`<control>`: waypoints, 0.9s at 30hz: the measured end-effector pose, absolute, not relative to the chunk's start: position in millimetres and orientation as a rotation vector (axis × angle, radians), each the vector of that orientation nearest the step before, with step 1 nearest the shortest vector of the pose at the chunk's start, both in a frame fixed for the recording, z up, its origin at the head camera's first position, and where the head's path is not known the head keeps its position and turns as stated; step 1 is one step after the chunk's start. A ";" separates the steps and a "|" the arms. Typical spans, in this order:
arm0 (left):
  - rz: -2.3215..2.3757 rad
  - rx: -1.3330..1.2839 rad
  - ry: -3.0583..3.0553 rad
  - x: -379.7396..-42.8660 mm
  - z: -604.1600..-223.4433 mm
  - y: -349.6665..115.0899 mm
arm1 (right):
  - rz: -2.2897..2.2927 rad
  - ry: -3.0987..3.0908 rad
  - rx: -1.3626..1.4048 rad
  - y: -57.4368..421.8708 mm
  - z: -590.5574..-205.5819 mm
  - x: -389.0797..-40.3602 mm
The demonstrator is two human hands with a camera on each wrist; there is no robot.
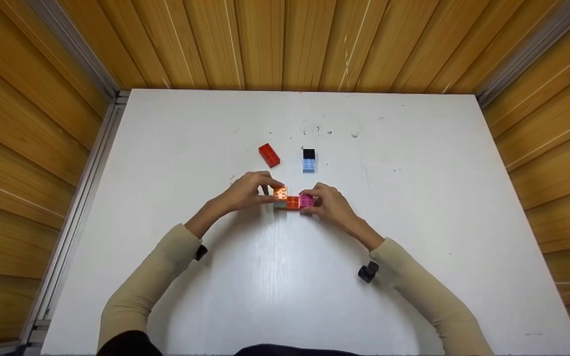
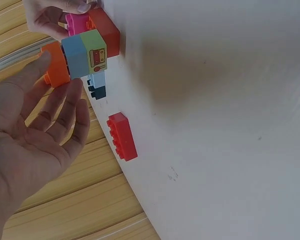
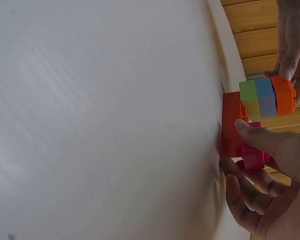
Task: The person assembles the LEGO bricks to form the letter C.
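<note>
My left hand [image 1: 245, 192] pinches an orange toy brick [image 1: 281, 193] between thumb and fingers. That brick sits slightly askew above a blue brick [image 2: 76, 56], a thin gap showing between them. Under the blue one is a light green brick [image 2: 95, 50] with a printed picture. This stack stands on one end of a longer red-orange brick [image 3: 231, 122] lying on the table. On its other end is a pink brick [image 1: 306, 200], gripped at the sides by the thumb and fingers of my right hand [image 1: 333, 205]. One right fingertip reaches down beside the red-orange base.
Beyond the hands, a loose red brick [image 1: 269, 155] lies on the white table [image 1: 191, 133]. To its right are a black brick [image 1: 308, 154] and a light blue brick [image 1: 308, 165], end to end. Wood-patterned walls [image 1: 260, 44] border the table's back and sides.
</note>
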State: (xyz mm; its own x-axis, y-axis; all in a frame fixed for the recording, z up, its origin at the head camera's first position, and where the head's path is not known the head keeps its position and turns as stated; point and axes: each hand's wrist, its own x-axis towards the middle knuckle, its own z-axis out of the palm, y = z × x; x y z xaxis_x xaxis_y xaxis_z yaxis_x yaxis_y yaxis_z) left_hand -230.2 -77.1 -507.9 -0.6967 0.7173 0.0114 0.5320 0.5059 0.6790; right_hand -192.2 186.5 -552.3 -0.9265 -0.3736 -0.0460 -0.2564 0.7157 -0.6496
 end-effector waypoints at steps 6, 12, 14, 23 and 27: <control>1.002 1.033 2.422 -235.2 -505.0 -78.1 | -1.031 2.729 -0.504 185.7 -553.7 -192.2; 0.918 1.008 2.445 -237.1 -501.9 -74.8 | -1.043 2.739 -0.509 186.8 -553.8 -192.0; 0.882 0.993 2.458 -237.1 -500.0 -72.7 | -1.038 2.742 -0.501 187.4 -553.7 -192.0; 0.850 0.917 2.456 -237.2 -493.2 -65.3 | -1.025 2.754 -0.535 189.0 -555.0 -193.0; 0.856 0.898 2.462 -237.4 -495.0 -68.1 | -1.020 2.743 -0.549 187.2 -554.8 -195.2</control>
State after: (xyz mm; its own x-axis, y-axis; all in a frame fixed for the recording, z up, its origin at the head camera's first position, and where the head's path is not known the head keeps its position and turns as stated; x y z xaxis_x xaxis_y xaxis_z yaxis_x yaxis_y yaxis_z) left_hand -237.4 -68.1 -495.0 -0.7227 0.6768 -0.1404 0.4438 0.6101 0.6564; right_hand -195.2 187.2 -554.8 -0.9192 -0.3930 -0.0248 -0.2813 0.6994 -0.6570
